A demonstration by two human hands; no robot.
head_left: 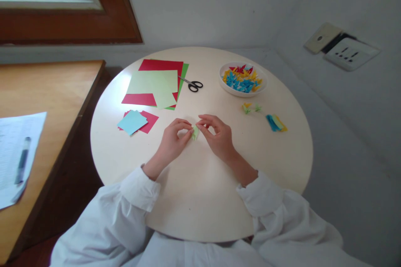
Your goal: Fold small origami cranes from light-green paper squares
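Observation:
A small piece of folded light green paper [195,133] is held between my two hands over the middle of the round white table [200,200]. My left hand [175,138] pinches its left side between thumb and fingers. On the other side, the thumb and index finger of my right hand [218,137] close on its upper right part. My fingertips hide some of the folds. Right of my hands lie small folded paper pieces [247,109], green and yellow. Farther right is a little stack of blue, yellow and green paper strips [275,122].
A white bowl [230,90] of red, yellow and blue folded paper pieces stands at the back right. Black-handled scissors [194,86] touch large coloured sheets [150,81]. Small blue and red squares [133,122] lie at left. A wooden desk [62,87] holds papers and a pen [23,160].

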